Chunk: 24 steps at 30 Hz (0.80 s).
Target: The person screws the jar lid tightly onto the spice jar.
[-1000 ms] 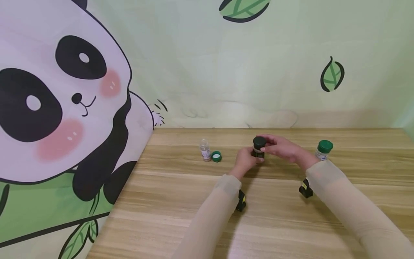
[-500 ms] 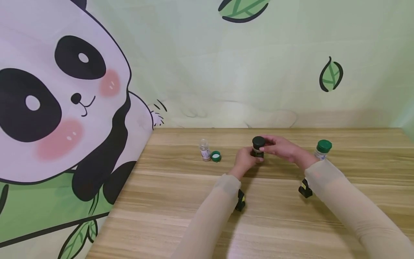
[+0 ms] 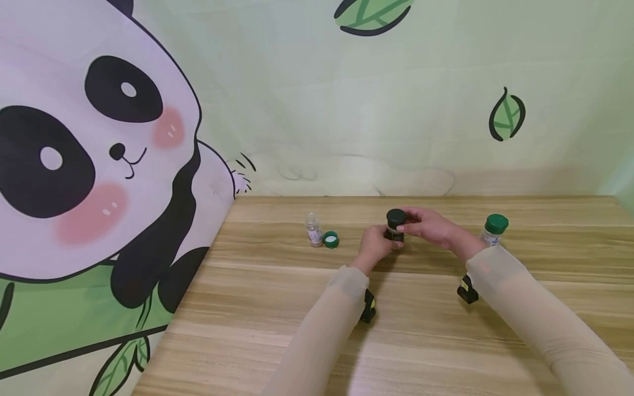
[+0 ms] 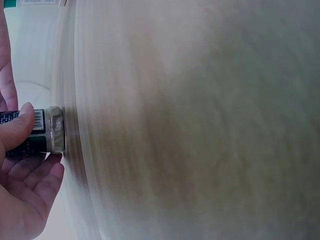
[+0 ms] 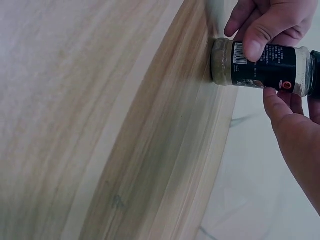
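A spice jar (image 5: 272, 67) with a black label and black lid (image 3: 396, 216) stands upright on the wooden table, toward the back. My left hand (image 3: 375, 246) grips its lower body, thumb across the label, as the left wrist view also shows. My right hand (image 3: 430, 226) holds the jar near the lid, thumb in front and fingers partly hidden behind. Pale brown contents show at the jar's base in the right wrist view. Most of the lid lies outside the right wrist view.
Left of the hands stands an uncapped clear jar (image 3: 314, 231), a green cap (image 3: 331, 239) beside it. A green-capped jar (image 3: 495, 226) stands at the right, partly behind my right forearm. Black wrist-camera parts (image 3: 467, 290) show beside the sleeves. A panda-printed cloth (image 3: 346, 137) hangs behind.
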### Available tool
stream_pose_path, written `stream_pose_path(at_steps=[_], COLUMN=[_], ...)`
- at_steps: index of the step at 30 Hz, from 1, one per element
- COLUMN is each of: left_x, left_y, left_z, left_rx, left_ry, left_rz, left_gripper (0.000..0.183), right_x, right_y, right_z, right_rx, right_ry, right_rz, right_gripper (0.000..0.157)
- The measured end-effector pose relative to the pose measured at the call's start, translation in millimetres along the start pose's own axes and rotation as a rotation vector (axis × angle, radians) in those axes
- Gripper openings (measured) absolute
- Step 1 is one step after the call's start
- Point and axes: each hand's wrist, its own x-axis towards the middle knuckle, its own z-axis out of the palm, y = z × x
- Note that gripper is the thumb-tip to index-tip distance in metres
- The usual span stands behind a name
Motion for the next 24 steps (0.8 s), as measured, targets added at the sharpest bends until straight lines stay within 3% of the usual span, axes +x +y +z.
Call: stream_pose_path(at_steps=[24], left_x=[2.2], left_y=[-1.5], left_z=[1.1], left_rx=[0.01], left_ry=[0.022], left_rz=[0.029], left_gripper=[0.03], right_x=[-1.3], right_y=[0.6], right_z=[7.8], right_rx=[-0.016], right_ry=[0.086], right_rz=[-0.016], right_gripper=[0.053])
